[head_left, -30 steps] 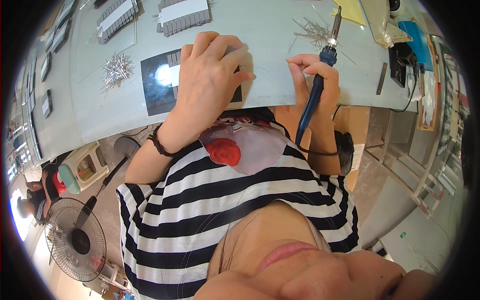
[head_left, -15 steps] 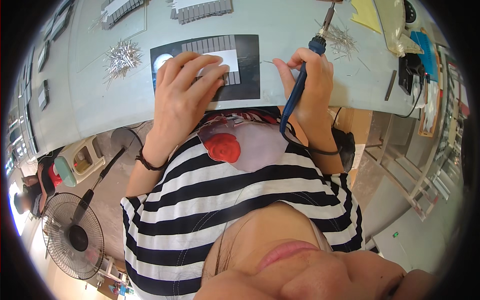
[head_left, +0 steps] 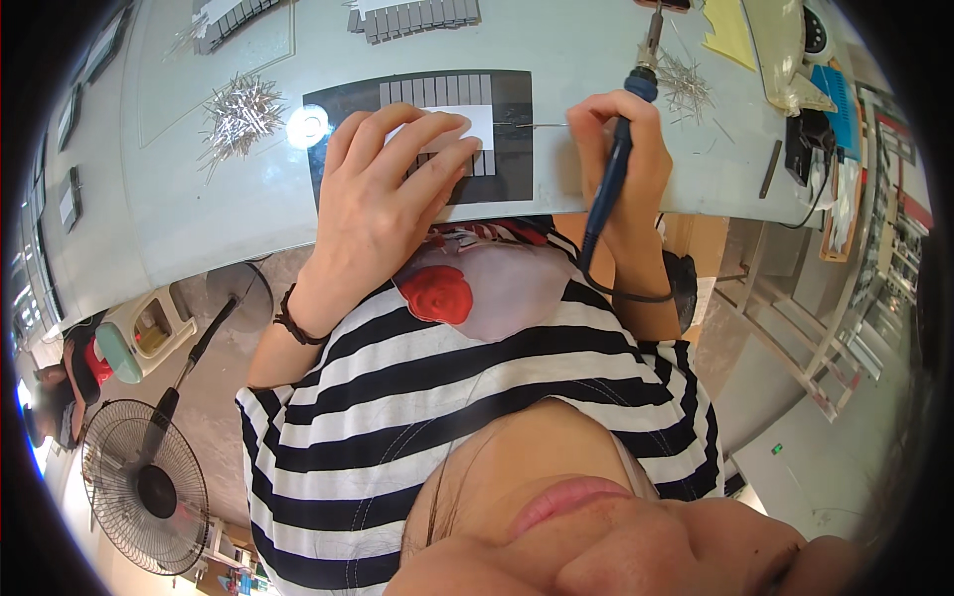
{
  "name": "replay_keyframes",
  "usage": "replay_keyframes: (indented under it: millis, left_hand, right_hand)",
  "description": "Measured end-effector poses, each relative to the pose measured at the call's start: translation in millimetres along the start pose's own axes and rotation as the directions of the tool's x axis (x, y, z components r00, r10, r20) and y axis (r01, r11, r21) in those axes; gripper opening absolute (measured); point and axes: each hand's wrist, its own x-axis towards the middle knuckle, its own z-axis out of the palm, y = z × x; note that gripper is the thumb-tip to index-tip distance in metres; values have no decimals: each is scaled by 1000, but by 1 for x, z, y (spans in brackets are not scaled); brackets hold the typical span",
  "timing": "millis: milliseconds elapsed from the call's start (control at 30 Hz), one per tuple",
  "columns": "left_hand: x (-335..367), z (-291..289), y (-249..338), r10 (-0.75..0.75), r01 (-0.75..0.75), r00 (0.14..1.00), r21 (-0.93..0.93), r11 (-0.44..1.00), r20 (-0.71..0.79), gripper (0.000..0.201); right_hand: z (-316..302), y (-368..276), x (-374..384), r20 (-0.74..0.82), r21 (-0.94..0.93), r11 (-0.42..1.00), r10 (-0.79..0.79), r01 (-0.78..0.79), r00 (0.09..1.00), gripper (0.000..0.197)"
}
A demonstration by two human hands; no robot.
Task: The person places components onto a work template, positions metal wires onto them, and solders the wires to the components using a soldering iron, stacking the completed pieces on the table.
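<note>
My left hand (head_left: 373,194) lies over a white strip (head_left: 481,129) with rows of dark grey bars (head_left: 437,91) above and below it. Its fingers are stretched out, the fingertips resting on the white part. Underneath is a black mat (head_left: 514,179) near the table's front edge. My right hand (head_left: 636,149), to the right of the mat, is closed round a blue soldering iron (head_left: 609,184), whose metal tip points away from me. A thin silvery wire (head_left: 542,125) stretches from its fingers toward the white strip's right end; whether it touches is too small to tell.
Loose piles of thin metal wires lie at left (head_left: 243,114) and beyond the right hand (head_left: 686,84). Stacked grey-barred pieces (head_left: 412,18) lie at the back. A dark narrow bar (head_left: 771,169) is at right. The iron's cord (head_left: 626,296) loops by my right forearm.
My right hand has turned, and the wire at its fingers now extends over the mat toward the white strip. My left hand remains on the grey-barred piece.
</note>
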Motion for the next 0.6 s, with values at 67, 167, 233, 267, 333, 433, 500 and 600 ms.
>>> replay_keyframes:
  millis: [67,167,233,267,333,433,500,600]
  left_hand:
    - [5,0,-1,14,-14,1000,-13,1000,-5,29]
    - [6,4,-3,24,-24,1000,-4,1000,-1,29]
    - [5,6,-3,24,-24,1000,4,1000,9,30]
    - [4,7,-3,29,-29,1000,3,1000,12,30]
    - [2,6,-3,33,-33,999,-1,999,21,30]
    - [1,3,-2,42,-42,999,9,999,30,31]
    - [-3,2,0,9,-7,995,-19,1000,103,35]
    - [-2,4,2,15,-14,995,-11,1000,97,36]
  right_hand:
    - [-1,6,-6,-127,315,949,55,-12,990,35]
    - [-17,-2,-6,-198,301,953,102,-38,975,83]
    - [-25,-4,-5,-280,364,931,138,-28,950,80]
    - [-38,2,-8,-170,471,873,232,-128,958,72]
    - [-49,3,-10,-22,700,682,318,-212,948,47]
    - [-54,18,-19,-40,840,523,331,-148,943,30]
    - [-53,18,-17,-34,856,494,345,-150,938,23]
    - [-50,14,-14,0,833,508,398,-220,918,20]
